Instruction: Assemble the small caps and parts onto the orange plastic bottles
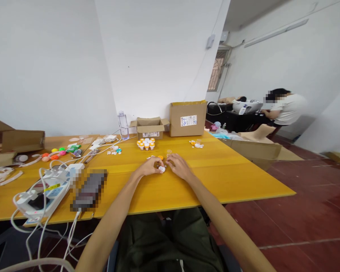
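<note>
Near the middle of the table, my left hand (150,167) pinches a small round white plastic piece (161,169) between thumb and fingers. Close beside it is my right hand (179,166), its fingers bent together towards the white piece; what lies at their tips is too small to make out. Just beyond the hands lie an orange ring-shaped piece (160,157), a clear little cup (169,151) and some tiny white parts (149,158). Farther back, several small jars (146,144) with white and orange tops stand grouped together.
Behind the jars are an open cardboard box (150,130), a closed carton (187,120) and a clear bottle (123,126). Small white parts (197,144) lie to the right. At left are a phone (90,189) and a power strip (53,189) with cables. A person (287,107) sits at far right.
</note>
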Action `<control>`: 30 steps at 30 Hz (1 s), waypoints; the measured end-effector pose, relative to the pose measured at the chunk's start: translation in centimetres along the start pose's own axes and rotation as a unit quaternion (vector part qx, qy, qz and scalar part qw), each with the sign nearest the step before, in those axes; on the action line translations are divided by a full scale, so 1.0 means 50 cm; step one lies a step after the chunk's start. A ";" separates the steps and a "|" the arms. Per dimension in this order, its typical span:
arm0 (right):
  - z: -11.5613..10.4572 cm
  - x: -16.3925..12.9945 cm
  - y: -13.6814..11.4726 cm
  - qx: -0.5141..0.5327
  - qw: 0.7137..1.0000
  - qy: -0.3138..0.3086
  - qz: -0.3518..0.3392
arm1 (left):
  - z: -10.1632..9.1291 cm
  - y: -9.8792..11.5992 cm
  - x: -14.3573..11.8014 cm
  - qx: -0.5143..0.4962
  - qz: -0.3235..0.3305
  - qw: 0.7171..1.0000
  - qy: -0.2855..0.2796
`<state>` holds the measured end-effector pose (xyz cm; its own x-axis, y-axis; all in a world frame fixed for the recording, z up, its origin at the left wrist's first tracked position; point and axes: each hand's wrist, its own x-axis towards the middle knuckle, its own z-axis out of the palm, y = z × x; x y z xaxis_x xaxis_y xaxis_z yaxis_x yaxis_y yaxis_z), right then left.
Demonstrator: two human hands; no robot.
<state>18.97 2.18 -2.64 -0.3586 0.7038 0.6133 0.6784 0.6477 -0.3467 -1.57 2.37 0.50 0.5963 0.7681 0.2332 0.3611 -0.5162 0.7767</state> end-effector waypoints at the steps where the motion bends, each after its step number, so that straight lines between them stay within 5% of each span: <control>1: 0.000 0.000 0.000 -0.001 1.000 -0.001 0.000 | 0.000 0.000 0.000 0.003 0.001 1.000 -0.002; 18: 0.001 -0.003 0.008 -0.014 1.000 -0.021 0.004 | -0.002 -0.022 0.001 0.095 0.037 0.995 -0.015; 30: 0.001 -0.008 0.015 -0.002 1.000 -0.009 0.002 | -0.001 -0.009 -0.001 0.059 0.029 0.998 -0.010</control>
<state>19.61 2.41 -3.19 -0.3673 0.7109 0.5998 0.6816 0.6445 -0.3465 -1.80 2.57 0.16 0.6329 0.7283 0.2627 0.4065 -0.6013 0.6879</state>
